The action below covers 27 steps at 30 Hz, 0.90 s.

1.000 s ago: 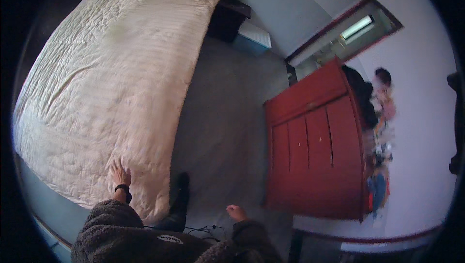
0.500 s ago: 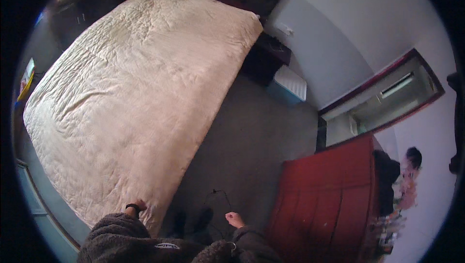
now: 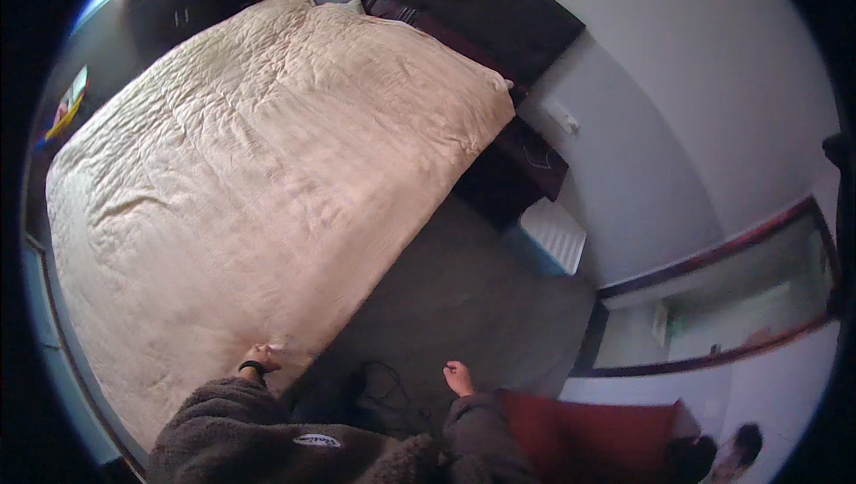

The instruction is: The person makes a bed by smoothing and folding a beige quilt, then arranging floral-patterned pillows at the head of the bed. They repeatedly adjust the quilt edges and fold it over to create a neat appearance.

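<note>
A cream quilt (image 3: pixel 223 181) covers the bed, its surface wrinkled most at the far left. My left hand (image 3: pixel 263 356), with a dark band at the wrist, is at the quilt's near right corner, its fingers closed on the fabric. Out over the grey floor, to the right of the bed, my right hand (image 3: pixel 458 379) is closed, the fingers curled in. Whatever it may hold is too small to make out. A thin dark cable (image 3: pixel 385 379) loops on the floor between my two hands.
A red cloth-covered piece of furniture (image 3: pixel 593 435) stands at my lower right. Against the wall are a plastic bin with a white ribbed lid (image 3: pixel 557 225) and a dark nightstand (image 3: pixel 526 163). The dark headboard (image 3: pixel 481 2) rises behind the bed.
The view has turned to the right. My left hand has shifted slightly up along the quilt corner, and my right hand has moved right, away from the cable that was beside it.
</note>
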Each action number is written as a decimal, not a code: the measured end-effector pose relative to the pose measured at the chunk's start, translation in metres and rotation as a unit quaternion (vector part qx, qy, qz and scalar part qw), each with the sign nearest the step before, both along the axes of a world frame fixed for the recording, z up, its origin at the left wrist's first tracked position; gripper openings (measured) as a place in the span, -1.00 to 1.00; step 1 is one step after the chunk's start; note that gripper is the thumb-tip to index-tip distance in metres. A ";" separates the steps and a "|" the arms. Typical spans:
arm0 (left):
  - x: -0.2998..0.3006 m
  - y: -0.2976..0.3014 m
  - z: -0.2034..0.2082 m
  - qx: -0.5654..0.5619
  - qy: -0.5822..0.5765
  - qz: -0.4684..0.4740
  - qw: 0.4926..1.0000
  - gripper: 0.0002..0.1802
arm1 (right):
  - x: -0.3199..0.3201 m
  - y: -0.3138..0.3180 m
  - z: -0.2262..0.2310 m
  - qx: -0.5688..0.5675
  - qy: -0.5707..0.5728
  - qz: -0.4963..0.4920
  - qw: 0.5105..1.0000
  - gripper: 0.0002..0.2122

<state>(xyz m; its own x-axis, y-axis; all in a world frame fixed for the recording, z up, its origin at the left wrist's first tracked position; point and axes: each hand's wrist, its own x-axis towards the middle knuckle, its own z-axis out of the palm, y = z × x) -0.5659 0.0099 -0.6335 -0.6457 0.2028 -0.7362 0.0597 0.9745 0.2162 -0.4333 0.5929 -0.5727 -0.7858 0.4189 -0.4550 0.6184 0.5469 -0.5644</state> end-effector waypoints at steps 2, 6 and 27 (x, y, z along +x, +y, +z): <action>-0.006 0.011 0.005 0.024 -0.064 0.134 0.989 -0.15 | -0.061 0.035 0.026 0.035 0.027 0.022 0.999 -0.60; -0.040 0.034 0.025 -0.014 -0.076 0.291 0.954 -0.23 | -0.201 0.059 0.091 0.191 0.037 0.146 0.970 -0.50; -0.257 0.268 0.058 0.013 0.056 0.410 0.910 0.07 | -0.568 -0.225 0.041 0.132 0.185 0.798 0.558 -0.25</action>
